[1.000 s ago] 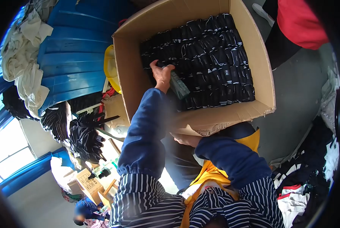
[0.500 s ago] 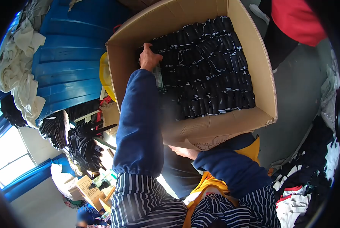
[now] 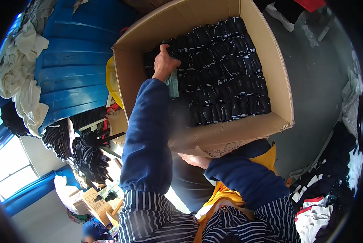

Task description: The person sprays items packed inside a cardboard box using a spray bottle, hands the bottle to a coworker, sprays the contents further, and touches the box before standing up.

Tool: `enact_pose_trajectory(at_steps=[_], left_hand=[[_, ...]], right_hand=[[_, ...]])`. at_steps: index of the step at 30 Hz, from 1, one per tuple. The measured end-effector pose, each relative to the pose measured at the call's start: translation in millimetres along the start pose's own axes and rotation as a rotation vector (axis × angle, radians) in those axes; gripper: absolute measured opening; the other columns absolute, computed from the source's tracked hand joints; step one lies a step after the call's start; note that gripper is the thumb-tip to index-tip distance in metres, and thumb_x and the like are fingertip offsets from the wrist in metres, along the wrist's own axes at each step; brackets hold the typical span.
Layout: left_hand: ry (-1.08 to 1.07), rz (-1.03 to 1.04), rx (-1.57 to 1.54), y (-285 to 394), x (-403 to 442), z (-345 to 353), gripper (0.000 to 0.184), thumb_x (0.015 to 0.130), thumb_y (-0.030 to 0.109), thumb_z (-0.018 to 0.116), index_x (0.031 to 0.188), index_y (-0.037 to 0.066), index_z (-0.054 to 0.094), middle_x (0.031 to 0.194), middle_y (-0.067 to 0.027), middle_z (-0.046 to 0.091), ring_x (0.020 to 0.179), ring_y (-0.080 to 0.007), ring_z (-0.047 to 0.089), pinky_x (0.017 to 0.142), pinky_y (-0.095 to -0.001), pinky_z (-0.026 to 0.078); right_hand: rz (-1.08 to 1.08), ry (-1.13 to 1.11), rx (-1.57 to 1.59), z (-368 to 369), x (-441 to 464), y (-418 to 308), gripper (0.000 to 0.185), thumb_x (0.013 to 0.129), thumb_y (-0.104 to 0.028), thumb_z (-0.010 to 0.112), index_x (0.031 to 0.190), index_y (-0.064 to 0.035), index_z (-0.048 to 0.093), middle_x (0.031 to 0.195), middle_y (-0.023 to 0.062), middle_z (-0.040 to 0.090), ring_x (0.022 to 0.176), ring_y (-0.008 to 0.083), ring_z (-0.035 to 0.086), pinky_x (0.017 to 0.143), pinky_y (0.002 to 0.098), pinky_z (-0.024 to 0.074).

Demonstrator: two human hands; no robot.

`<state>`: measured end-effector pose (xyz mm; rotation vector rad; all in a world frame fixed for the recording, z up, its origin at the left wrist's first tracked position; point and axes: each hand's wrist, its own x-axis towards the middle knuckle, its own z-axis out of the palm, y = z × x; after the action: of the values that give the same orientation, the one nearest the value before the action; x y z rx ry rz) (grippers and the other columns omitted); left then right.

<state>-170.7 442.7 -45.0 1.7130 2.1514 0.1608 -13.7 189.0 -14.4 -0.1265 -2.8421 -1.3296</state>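
Observation:
A large open cardboard box (image 3: 284, 85) holds rows of black fabric bundles (image 3: 222, 77) with white edges. Inside it, near the left wall, my left hand (image 3: 165, 62) is closed around one end of a grey-green packet (image 3: 173, 85); its fingertips reach among the bundles. The packet's other end shows below the thumb. Against the outside of the box's near side rests my right hand (image 3: 194, 159), under a bent cardboard edge, its fingers mostly hidden.
Blue panelling (image 3: 74, 60) and white cloth (image 3: 23, 77) are at the left, beside a yellow rim (image 3: 113, 83). Dark fabric pieces (image 3: 90, 156) hang below. A person's shoe (image 3: 279, 17) stands beyond the box. Dark and white cloth (image 3: 313, 218) lies lower right.
My left hand has moved up and left inside the box with the packet, then slightly right. The box has shifted slightly in view. The person in red has moved mostly out of view.

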Motion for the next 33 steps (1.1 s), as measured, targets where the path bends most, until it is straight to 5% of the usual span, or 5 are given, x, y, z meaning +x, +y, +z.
enact_pose_trajectory(at_steps=[10,15,18,27,33], left_hand=[[0.175,-0.095,-0.015,-20.6,0.6,-7.9,0.077,0.057,0.015,0.077,0.124,0.013,0.038,0.105,-0.0209,0.06,0.101,-0.0363,0.058,0.085,-0.0416,0.047],[0.108,-0.162,-0.067,-46.6,-12.2,-21.4,0.08,0.057,0.015,0.078,0.125,0.013,0.037,0.108,-0.0214,0.059,0.103,-0.0372,0.057,0.089,-0.0418,0.046],[0.076,-0.224,-0.036,-52.7,-13.5,-22.1,0.083,0.056,0.015,0.078,0.127,0.012,0.035,0.11,-0.0214,0.058,0.105,-0.0371,0.056,0.09,-0.0422,0.045],[0.244,-0.277,-0.1,-64.2,-16.3,-21.6,0.081,0.053,0.015,0.079,0.124,0.011,0.04,0.108,-0.0202,0.058,0.104,-0.0356,0.056,0.088,-0.0413,0.045],[0.065,-0.127,-0.203,-27.6,-16.2,-22.2,0.081,0.053,0.013,0.079,0.124,0.011,0.039,0.106,-0.0194,0.059,0.099,-0.0343,0.057,0.087,-0.0413,0.046]], right_hand=[[0.187,0.075,0.074,2.9,3.8,-18.7,0.039,0.09,-0.029,0.046,0.118,-0.0044,0.059,0.124,0.0113,0.055,0.117,0.0293,0.048,0.107,0.0453,0.0306],[0.067,0.033,0.062,3.1,10.2,-28.3,0.041,0.09,-0.03,0.046,0.119,-0.0048,0.059,0.125,0.0112,0.054,0.118,0.0298,0.047,0.107,0.0483,0.0287],[0.157,-0.071,0.329,1.9,26.6,-58.9,0.041,0.089,-0.03,0.046,0.119,-0.0041,0.059,0.126,0.0116,0.053,0.119,0.0294,0.046,0.108,0.0481,0.0275],[0.235,0.025,0.18,12.1,26.9,-70.2,0.042,0.089,-0.031,0.047,0.12,-0.0039,0.058,0.128,0.0119,0.052,0.119,0.0294,0.047,0.109,0.0455,0.0259],[0.093,-0.023,0.017,1.9,9.4,-21.2,0.043,0.09,-0.031,0.046,0.122,-0.0036,0.056,0.125,0.0124,0.053,0.116,0.0286,0.048,0.108,0.0453,0.0284]])
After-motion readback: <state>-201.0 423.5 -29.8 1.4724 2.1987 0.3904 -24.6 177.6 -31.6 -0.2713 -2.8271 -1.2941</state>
